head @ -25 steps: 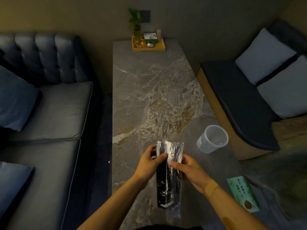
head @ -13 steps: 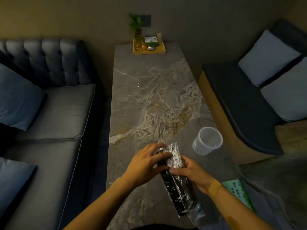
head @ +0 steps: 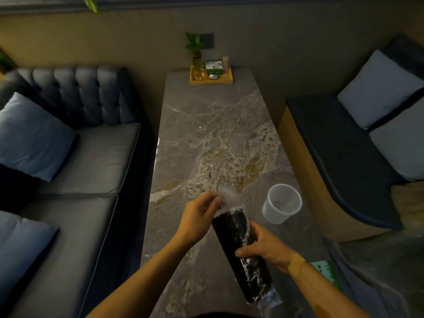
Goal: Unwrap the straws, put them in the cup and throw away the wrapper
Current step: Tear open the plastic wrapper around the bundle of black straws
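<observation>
1. Your right hand (head: 263,246) is wrapped around the middle of a bundle of black straws (head: 241,246), holding it tilted above the marble worktop (head: 206,134).
2. Your left hand (head: 199,216) is closed in a pinch on the loose top end of the clear plastic wrapper (head: 227,196), which stands up blurred above the straw tips.
3. The wrapper still sheathes the bundle, its crinkled tail trailing past the lower end.
4. The translucent cup (head: 282,203) stands upright and empty on the worktop, just beside the bundle on your right.
5. At the worktop's far end sits a wooden tray (head: 211,80) carrying a small plant (head: 195,49); a green card (head: 325,271) lies near your right wrist.
</observation>
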